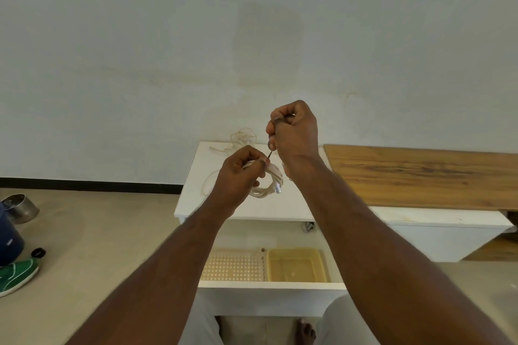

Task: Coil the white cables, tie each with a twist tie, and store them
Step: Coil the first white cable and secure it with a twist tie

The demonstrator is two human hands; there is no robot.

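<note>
My left hand [238,173] grips a coiled white cable [267,186] above the white table top [280,204]; a clear plug hangs at the coil's lower right. My right hand [293,131], raised higher, pinches a thin dark twist tie [270,153] that runs down to the coil at my left thumb. A loose tangle of white cable [242,137] lies at the table's far edge, and another strand [207,182] curves over the table to the left of my left hand.
An open white drawer [269,286] below the table holds a perforated tray [234,265] and a yellowish plastic bin [297,265]. A wooden board [420,173] lies to the right. A green shoe [16,274] and metal bowl [21,207] sit on the floor, left.
</note>
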